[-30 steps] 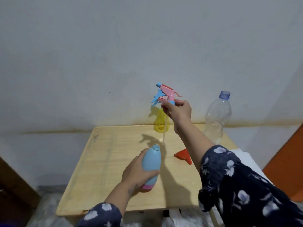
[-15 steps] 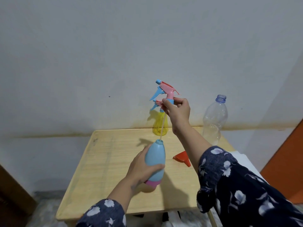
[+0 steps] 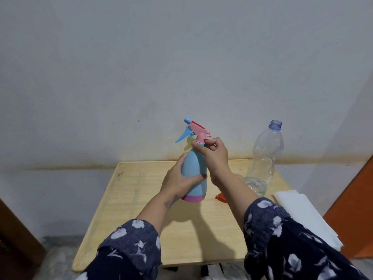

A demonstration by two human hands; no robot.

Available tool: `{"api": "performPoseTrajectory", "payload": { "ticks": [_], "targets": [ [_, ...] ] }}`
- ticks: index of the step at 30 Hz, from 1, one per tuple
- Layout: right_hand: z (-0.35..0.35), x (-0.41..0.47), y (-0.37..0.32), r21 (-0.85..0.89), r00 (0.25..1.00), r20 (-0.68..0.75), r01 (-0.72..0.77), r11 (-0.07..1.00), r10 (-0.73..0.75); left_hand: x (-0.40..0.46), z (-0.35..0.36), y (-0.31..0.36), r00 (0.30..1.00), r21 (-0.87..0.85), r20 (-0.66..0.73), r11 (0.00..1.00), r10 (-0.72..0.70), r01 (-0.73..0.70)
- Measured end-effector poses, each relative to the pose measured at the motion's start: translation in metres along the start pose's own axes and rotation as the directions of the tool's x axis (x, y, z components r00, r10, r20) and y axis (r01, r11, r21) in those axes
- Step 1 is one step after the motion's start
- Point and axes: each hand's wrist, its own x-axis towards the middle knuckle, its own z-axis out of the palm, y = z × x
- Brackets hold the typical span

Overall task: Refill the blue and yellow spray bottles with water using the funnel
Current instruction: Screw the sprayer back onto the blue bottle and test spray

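Hands gripping blue spray bottle (image 3: 193, 170), left hand (image 3: 178, 181) body, right hand (image 3: 214, 156) collar.

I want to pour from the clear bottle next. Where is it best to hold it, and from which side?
Grip the clear bottle around its narrower waist, probably from its right side. It stands upright with its mouth open near the table's back right corner, and the right hand and the blue spray bottle, gripped by the left hand, crowd its left.
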Motion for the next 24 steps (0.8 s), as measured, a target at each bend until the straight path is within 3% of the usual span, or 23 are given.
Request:
{"api": "performPoseTrajectory", "payload": {
  "ticks": [8,14,21,24],
  "targets": [
    [-0.005,0.005,-0.016,-0.06,0.975,0.217,-0.029,0.998,0.041,0.007,-0.011,0.007,1.0,-0.073,0.018,0.997,0.018,-0.016],
    [-0.02,0.014,-0.04,-0.226,0.881,0.465,0.025,0.974,0.086,0.008,-0.018,0.006,0.997,-0.09,0.068,0.996,0.027,-0.02],
    [-0.016,0.016,-0.026,-0.298,0.946,0.325,0.103,0.949,-0.001,0.01,-0.014,0.001,0.994,-0.083,0.111,0.996,0.016,-0.007],
    [-0.018,0.019,-0.025,-0.3,0.928,0.369,0.074,0.951,0.045,0.009,-0.015,0.002,0.996,-0.068,0.087,0.998,0.011,-0.005]
  ]
}}
